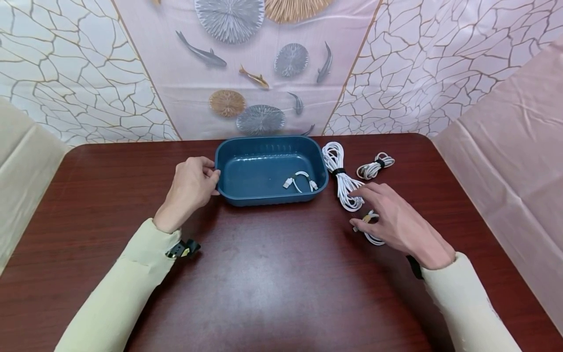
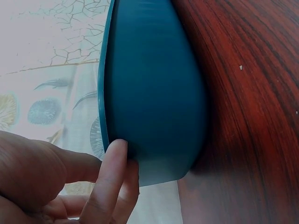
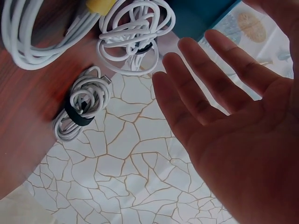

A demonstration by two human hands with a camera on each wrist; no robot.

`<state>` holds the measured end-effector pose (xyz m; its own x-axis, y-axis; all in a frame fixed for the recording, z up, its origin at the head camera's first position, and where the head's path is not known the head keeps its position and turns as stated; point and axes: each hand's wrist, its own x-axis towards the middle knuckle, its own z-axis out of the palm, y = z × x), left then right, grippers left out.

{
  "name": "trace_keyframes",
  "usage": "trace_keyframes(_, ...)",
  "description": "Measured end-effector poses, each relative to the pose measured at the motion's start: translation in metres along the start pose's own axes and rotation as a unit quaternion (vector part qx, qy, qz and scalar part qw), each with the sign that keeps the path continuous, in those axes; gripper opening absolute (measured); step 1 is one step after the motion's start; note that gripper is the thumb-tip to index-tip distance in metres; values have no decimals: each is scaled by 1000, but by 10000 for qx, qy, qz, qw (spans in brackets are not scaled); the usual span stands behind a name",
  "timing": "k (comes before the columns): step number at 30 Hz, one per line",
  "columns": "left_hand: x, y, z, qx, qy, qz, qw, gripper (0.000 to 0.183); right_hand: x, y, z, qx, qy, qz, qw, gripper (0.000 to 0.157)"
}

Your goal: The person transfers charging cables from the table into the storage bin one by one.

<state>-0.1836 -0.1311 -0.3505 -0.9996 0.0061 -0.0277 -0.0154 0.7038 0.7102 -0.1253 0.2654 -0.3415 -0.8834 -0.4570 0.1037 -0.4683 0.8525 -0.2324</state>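
Right hand over a crowded patch of cable!

Right of centre, the right hand (image 1: 398, 222) has its fingers spread, gripping nothing, above the yellow-tied coil (image 1: 374, 238). The danger, I'd say: the long bundle (image 1: 349, 188) lies so near that closing fingers might snag its loops. Left of centre, the left hand (image 1: 189, 188) pinches the rim of the blue tray (image 1: 252, 178); a careless tug could slide the short cable (image 1: 302, 173) inside. And that coil: white, looped, partly hidden by the hand. The tray: glossy, rounded corners, upper middle.
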Motion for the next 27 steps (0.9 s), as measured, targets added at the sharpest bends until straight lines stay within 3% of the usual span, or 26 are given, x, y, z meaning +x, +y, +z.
trace_keyframes(14, 0, 0, 1, -19, -11, 34, 10000, 33, -11, 4, 2, -40, -221, 240, 9995, 49)
trace_keyframes(27, 0, 0, 1, -10, 5, 58, 10000, 32, -21, 12, 7, 29, -22, -60, 10000, 45)
